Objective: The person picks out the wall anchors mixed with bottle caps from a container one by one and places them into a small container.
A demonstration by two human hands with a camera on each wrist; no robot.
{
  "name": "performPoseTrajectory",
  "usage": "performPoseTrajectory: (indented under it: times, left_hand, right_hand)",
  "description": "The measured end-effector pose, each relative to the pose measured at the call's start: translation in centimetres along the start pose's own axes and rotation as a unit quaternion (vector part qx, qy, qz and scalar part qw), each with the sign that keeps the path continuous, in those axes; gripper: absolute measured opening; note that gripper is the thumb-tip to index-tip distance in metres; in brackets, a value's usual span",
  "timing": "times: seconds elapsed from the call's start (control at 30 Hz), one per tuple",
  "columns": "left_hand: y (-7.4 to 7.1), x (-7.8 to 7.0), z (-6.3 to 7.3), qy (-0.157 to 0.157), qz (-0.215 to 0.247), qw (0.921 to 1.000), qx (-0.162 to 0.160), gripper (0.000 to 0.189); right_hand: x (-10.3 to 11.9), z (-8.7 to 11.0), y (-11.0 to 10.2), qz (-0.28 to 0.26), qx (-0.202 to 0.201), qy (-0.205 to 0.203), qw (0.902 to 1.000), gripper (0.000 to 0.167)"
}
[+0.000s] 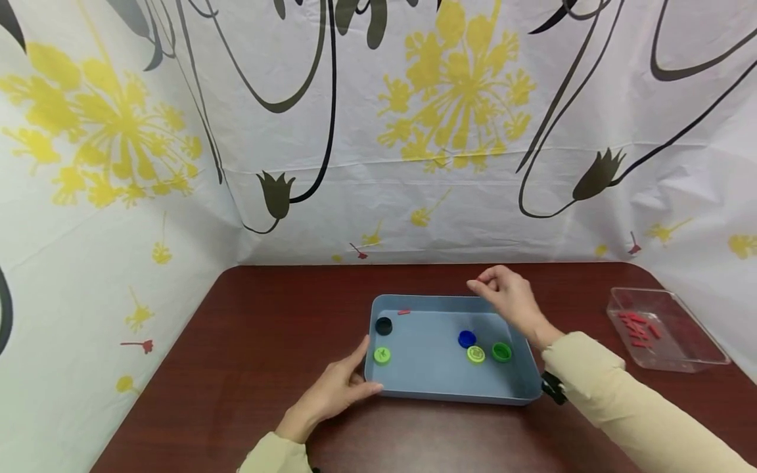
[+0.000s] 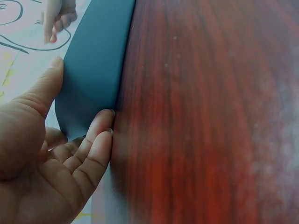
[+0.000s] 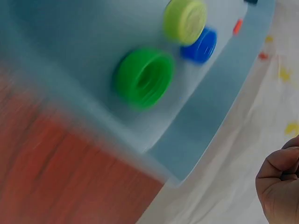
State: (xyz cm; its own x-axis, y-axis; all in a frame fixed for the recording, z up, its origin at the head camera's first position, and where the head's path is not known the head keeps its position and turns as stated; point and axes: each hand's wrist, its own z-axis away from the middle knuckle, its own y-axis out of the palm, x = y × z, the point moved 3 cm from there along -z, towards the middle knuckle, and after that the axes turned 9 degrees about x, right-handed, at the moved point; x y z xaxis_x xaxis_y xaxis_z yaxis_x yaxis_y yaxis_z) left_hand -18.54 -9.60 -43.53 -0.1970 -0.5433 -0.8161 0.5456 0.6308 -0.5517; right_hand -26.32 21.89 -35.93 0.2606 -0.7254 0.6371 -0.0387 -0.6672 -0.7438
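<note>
A blue-grey tray (image 1: 426, 394) lies on the table, and my left hand (image 1: 337, 387) holds its near left corner, thumb and fingers spread against the walls. Above the far right rim my right hand (image 1: 511, 295) pinches a small red stick (image 2: 53, 40), mostly covered by the fingertips. Inside the tray a black cap (image 1: 384, 326) and a light green cap (image 1: 382, 355) sit at the left. A blue cap (image 1: 466, 339), a yellow-green cap (image 1: 476, 355) and a green cap (image 3: 145, 78) stand toward the right. Another red stick (image 1: 404, 312) lies near the far wall.
A clear plastic box (image 1: 680, 358) with several red sticks (image 1: 639, 328) stands on the right of the dark red wooden table (image 1: 284, 315). A white patterned cloth (image 1: 331, 223) hangs behind the table and along its sides.
</note>
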Motion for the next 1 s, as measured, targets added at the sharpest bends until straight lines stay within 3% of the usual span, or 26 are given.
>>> performPoseTrajectory:
  times: [0.23, 0.57, 0.77, 1.0]
  left_hand:
    - [0.0, 0.1, 0.1, 0.002, 0.006, 1.0, 0.006, 0.089]
    - [0.0, 0.0, 0.0, 0.007, 0.002, 0.9999, 0.008, 0.089]
    - [0.0, 0.0, 0.0, 0.002, -0.003, 1.0, 0.004, 0.089]
    - [0.1, 0.0, -0.1, 0.0, 0.0, 1.0, 0.0, 0.089]
  right_hand:
    - [-3.3, 2.4, -3.3, -0.007, -0.058, 0.058, 0.9966, 0.037]
    - [-6.8, 4.8, -6.3, 0.016, -0.136, 0.076, 0.9877, 0.033]
    - [-9.4, 6.0, -8.3, 0.028, -0.186, 0.113, 0.9756, 0.034]
    - [-12.5, 8.0, -10.3, 0.035, -0.208, 0.164, 0.9638, 0.038]
